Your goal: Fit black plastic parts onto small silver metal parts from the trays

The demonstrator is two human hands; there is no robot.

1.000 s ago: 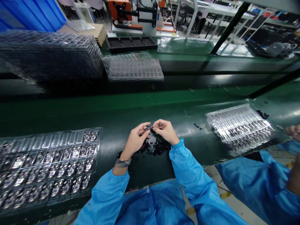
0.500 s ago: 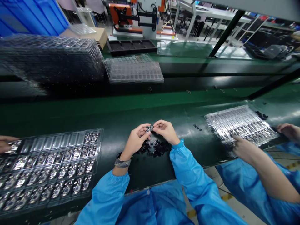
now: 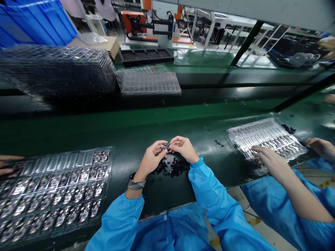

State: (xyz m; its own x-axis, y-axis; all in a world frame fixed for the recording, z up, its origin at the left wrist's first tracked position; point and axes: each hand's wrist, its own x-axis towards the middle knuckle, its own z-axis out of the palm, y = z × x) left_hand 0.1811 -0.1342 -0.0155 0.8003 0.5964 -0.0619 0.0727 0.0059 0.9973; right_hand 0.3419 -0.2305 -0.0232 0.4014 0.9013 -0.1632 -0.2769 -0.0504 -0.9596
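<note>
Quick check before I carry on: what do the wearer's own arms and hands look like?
The left hand and right hand are ungloved. The shiny blue sleeves gather at their ends. A grey-and-black wristband circles the left wrist; teal edging finishes the right sleeve.

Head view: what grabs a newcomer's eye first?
At centre, the bare left hand and bare right hand hold a small dark-and-silver part by a pile of small black pieces. At lower left lies a clear plastic compartment tray, mostly filled with silvery components. Behind it, a tall stack of clear plastic trays stands before a bright blue plastic bin.
</note>
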